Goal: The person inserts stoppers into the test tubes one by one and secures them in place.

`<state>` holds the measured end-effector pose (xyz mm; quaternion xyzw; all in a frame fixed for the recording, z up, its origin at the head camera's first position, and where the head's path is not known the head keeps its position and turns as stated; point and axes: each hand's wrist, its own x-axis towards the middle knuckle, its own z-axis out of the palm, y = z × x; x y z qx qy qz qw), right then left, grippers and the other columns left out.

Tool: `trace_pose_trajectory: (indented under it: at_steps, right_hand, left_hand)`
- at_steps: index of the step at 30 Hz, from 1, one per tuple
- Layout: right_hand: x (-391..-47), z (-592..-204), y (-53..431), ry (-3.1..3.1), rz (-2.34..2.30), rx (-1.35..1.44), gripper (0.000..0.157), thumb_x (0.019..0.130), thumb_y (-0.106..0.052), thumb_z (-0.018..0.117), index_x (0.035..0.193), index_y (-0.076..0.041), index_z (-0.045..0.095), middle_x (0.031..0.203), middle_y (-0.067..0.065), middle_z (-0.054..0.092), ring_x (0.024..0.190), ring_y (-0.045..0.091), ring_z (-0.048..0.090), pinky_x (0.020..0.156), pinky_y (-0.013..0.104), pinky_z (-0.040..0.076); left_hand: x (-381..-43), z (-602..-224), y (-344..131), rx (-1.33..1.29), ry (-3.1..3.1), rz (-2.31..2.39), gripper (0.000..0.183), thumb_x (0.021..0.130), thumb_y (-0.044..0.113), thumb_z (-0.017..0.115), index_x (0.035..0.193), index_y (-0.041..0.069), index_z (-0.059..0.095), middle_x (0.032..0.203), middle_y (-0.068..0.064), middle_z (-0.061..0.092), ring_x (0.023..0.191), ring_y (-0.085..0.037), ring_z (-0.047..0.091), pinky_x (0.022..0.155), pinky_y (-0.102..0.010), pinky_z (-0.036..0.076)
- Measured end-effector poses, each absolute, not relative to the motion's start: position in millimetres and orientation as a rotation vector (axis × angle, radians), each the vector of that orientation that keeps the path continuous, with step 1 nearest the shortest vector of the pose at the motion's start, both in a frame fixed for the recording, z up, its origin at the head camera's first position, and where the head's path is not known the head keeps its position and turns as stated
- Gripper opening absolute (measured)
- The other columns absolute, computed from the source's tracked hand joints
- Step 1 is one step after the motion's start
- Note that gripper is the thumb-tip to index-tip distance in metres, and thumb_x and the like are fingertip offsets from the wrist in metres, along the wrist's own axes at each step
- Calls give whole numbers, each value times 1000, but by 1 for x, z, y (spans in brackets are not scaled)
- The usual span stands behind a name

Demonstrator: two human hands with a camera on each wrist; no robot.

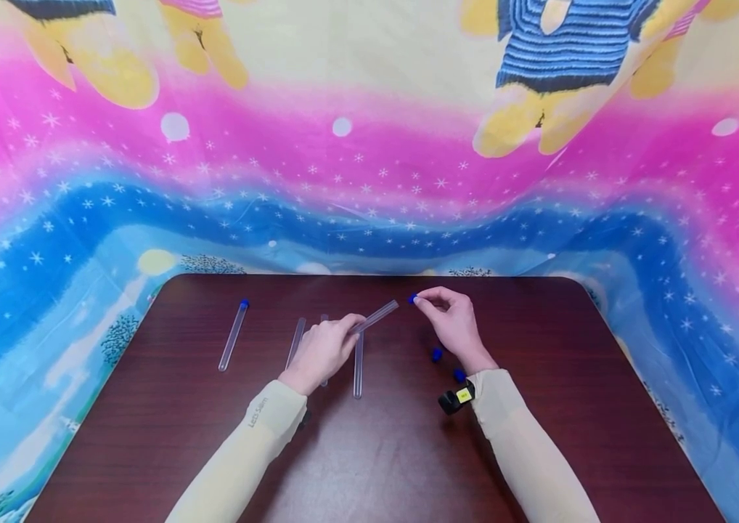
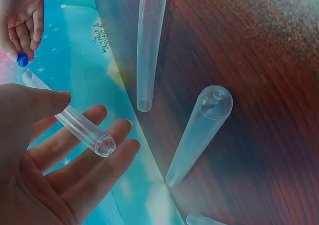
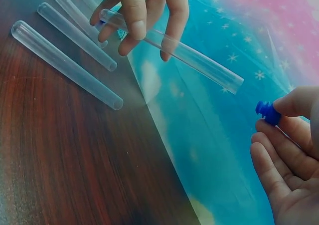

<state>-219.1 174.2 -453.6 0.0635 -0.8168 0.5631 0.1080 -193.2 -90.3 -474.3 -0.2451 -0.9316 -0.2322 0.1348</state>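
Note:
My left hand (image 1: 324,350) pinches a clear test tube (image 3: 199,61) between thumb and fingers, above the table. The tube is tilted, its open mouth pointing up and right toward the other hand. Between thumb and forefinger, my right hand (image 1: 453,323) holds a blue stopper (image 3: 269,112), its ridged end facing the tube's mouth. A small gap separates stopper and tube. Two more blue stoppers, one farther (image 1: 437,354) and one nearer (image 1: 459,375), lie on the table by the right wrist. Several uncapped tubes, among them a clear tube (image 1: 358,367), lie under and beside the left hand, which partly hides them.
A tube with a blue stopper in its end (image 1: 234,338) lies apart on the left of the dark wooden table (image 1: 167,436). A patterned cloth (image 1: 369,189) hangs along the table's back and sides. The right wrist wears a black band (image 1: 453,402).

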Motion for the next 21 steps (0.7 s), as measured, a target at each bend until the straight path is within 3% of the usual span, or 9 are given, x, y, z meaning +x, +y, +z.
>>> trace_pose_trajectory:
  at_steps: [21]
  right_hand:
    - [-220,-456,163,-2415,1715,213,15,94,-28,76,99,-14,78,95,1,74,89,19,68,84,39,53]
  left_hand:
    - [-194,-474,-87,-708,-2715,-696,31,99,17,67,129,24,66,84,3,69,54,-15,52,48,-32,40]
